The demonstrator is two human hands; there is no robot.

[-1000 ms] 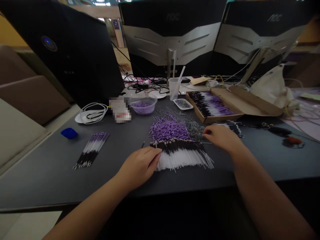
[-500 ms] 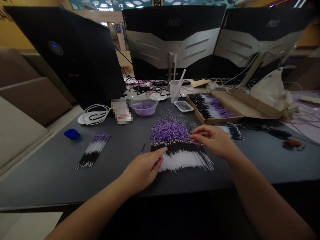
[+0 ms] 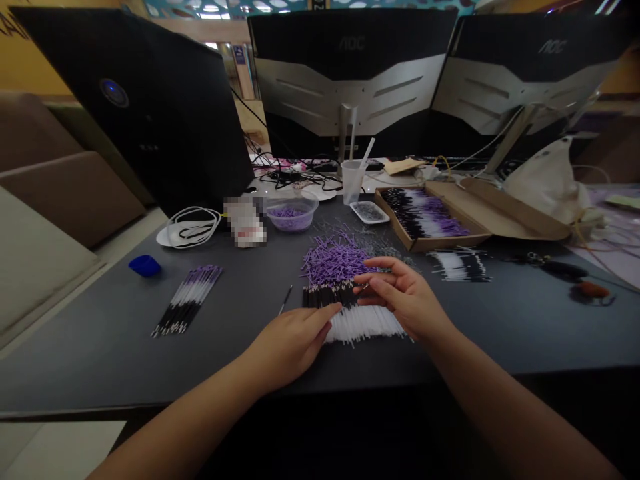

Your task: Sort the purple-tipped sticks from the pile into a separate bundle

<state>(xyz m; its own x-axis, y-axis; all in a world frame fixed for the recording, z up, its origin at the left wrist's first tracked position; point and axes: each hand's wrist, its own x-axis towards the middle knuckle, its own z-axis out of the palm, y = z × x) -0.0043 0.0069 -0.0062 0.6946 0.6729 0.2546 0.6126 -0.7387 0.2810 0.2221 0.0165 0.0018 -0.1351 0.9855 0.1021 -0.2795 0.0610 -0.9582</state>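
A tight row of thin sticks (image 3: 367, 323), like pen refills with white tubes, black upper parts and metal tips, lies in front of me. My left hand (image 3: 295, 340) rests over its left end, index finger stretched across the sticks. Other fingers of that hand are hidden beneath it. Above the row's right part is my right hand (image 3: 400, 293), its thumb bent toward the fingers. Something small and shiny shows at the thumb tip, too small to name. Behind the row is a heap of short purple pieces (image 3: 333, 257). One loose stick (image 3: 285, 300) lies left of the row.
A bundle of purple-ended sticks (image 3: 187, 303) and a blue cup (image 3: 145, 265) are at left. Behind stand a clear bowl (image 3: 300, 223), a small tray (image 3: 369, 221) and a plastic cup (image 3: 351, 190). An open carton (image 3: 440, 245) and more sticks (image 3: 463, 265) are at right.
My right hand has moved left and slightly down, from the purple heap's right edge to over the row. The left hand has barely moved.
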